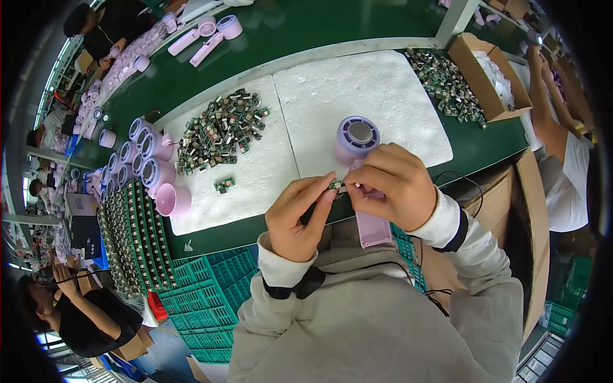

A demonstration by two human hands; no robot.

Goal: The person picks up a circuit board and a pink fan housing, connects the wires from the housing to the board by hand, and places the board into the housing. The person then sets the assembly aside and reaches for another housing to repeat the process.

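My left hand (299, 217) pinches a small green circuit board (334, 185) between thumb and fingers. Close against the board's right side, the thumb and forefinger of my right hand (397, 185) are pressed together; what they grip is too small to make out. Beneath my right hand lies a pink handheld fan body. Its round, lilac-rimmed fan head (357, 135) is beyond the fingers on the white foam sheet (364, 76), and its open handle (373, 230) points toward me past the table's near edge. My right hand hides the middle of the fan.
Left on the foam are a heap of circuit boards (220, 127) and one loose board (225, 185). Further left are fan heads (156, 172) and stacked board panels (137, 236). More boards (444, 83) and a carton (504, 96) sit far right. Green crates (198, 306) stand below; people work nearby.
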